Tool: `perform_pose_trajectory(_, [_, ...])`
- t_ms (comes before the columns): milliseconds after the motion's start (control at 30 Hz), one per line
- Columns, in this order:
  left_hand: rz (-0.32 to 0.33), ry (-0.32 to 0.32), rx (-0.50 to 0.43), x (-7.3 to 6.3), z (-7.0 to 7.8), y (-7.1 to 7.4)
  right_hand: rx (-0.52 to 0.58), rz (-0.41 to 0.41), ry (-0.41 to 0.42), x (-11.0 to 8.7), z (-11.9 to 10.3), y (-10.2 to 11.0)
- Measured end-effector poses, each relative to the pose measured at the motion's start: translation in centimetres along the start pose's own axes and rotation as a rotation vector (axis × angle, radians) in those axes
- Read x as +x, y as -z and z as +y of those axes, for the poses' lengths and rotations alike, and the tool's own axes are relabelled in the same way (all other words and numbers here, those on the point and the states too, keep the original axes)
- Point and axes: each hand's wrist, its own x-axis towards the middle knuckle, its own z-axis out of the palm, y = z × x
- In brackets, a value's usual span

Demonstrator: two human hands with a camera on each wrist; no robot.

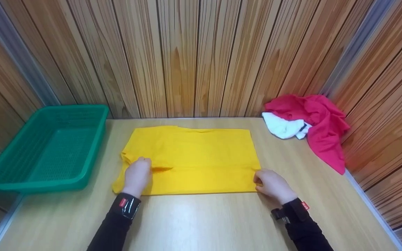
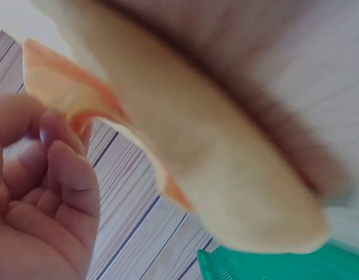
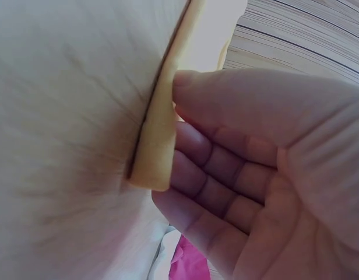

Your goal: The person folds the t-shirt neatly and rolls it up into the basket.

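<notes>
A yellow garment (image 1: 201,150) lies folded into a broad rectangle on the table, with a crease running across its nearer half. My left hand (image 1: 138,176) pinches its cloth near the left end, where the fabric is lifted and bunched. In the left wrist view, the left thumb and fingers (image 2: 63,151) meet at a raised flap of the garment (image 2: 185,134). At the right edge, my right hand (image 1: 274,184) pinches the near corner. The right wrist view has the thumb (image 3: 208,93) on the folded edge (image 3: 156,140), with the other fingers curled beside it.
A green plastic basket (image 1: 94,153) stands on the left. At the back right, a crumpled red cloth (image 1: 326,122) lies against the wall with a white cloth (image 1: 281,127) partly beneath it. Wood-panelled walls (image 1: 201,59) enclose the table (image 1: 201,223) at the back and sides.
</notes>
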Motion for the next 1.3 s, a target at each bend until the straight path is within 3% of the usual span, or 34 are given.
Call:
perform_pose_trajectory(267, [0.170, -0.117, 0.020, 2.2, 0.2, 0.1, 0.013, 0.001, -0.011, 0.2, 0.0, -0.1])
perform_pose_trajectory(400, [0.258, -0.171, -0.034, 3.0, 0.2, -0.5, 0.018, -0.016, -0.026, 0.4, 0.0, -0.3])
perform_pose_trajectory(500, [0.290, -0.197, -0.099, 3.2, 0.1, -1.4, 0.020, -0.015, -0.021, 0.5, 0.0, -0.4])
perform_pose_trajectory(700, [0.215, -0.162, -0.188, 2.7, 0.1, -2.5, 0.027, -0.018, -0.024, 0.5, -0.1, -0.5])
perform_pose_trajectory(900, [0.136, -0.125, -0.181, 2.5, 0.2, -2.7, 0.037, -0.035, -0.056, 0.4, -0.1, -0.4])
perform_pose_trajectory(1100, [0.140, -0.136, -0.160, 2.3, 0.0, -2.2, 0.016, -0.001, -0.016, 0.2, -0.1, -0.4])
perform_pose_trajectory(1300, [0.063, -0.100, -0.147, 1.9, -0.2, -1.3, 0.009, -0.013, -0.039, 0.3, -0.2, 0.1])
